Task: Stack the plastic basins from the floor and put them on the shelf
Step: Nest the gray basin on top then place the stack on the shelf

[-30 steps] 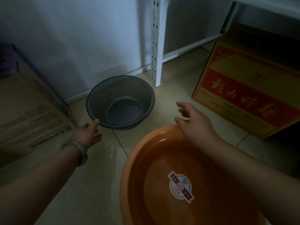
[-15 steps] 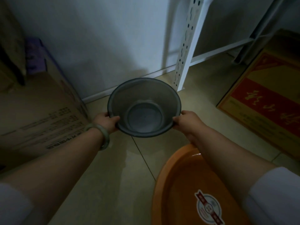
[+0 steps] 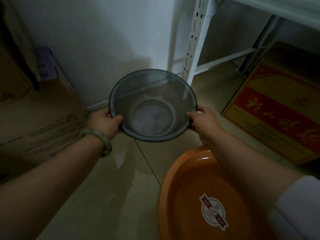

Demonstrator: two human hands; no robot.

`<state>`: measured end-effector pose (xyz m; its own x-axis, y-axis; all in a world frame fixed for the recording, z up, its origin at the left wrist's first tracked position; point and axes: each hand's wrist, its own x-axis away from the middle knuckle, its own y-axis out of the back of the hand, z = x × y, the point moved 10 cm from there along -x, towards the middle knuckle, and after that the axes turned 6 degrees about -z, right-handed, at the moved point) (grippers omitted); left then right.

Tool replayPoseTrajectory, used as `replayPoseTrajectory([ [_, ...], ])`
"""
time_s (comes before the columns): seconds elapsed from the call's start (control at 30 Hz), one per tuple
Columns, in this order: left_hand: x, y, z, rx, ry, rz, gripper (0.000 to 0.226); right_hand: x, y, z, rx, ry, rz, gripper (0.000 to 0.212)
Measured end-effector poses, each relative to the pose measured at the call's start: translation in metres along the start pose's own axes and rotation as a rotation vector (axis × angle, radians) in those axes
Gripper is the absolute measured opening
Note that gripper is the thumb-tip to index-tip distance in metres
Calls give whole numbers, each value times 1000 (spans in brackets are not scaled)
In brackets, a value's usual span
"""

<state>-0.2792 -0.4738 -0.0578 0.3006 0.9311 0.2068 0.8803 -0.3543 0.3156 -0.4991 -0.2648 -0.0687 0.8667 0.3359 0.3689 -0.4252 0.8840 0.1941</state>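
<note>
Grey basin (image 3: 153, 108) held by both rims, above open floor (image 3: 103, 187).

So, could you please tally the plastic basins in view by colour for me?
Grey translucent round plastic basin, held at its rim by the left hand and right hand: 1
Orange round plastic basin on the floor: 1
Total: 2

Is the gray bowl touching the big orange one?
Apart. The head view shows bare floor tile between the gray basin, held by both hands at its rim, and the orange basin lower down on the floor.
</note>
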Motion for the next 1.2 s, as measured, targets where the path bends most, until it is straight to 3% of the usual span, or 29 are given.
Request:
replayPoseTrajectory([
  [0.33, 97, 11, -94, -47, -241, 129, 23, 76, 104, 80, 200, 241, -132, 48],
  [0.6, 199, -5, -131, -238, -423, 288, 28, 146, 206, 86, 454, 331, -220, 46],
  [0.77, 236, -22, -110, -497, -497, 320, 27, 179, 241, 46, 527, 294, -222, 46],
  [0.97, 252, -38, -60, -589, -395, 453, 28, 186, 248, -17, 638, 223, -195, 35],
  [1.2, 243, -49, -27, -817, -399, 449, 55, 174, 241, -54, 841, 294, -156, 41],
])
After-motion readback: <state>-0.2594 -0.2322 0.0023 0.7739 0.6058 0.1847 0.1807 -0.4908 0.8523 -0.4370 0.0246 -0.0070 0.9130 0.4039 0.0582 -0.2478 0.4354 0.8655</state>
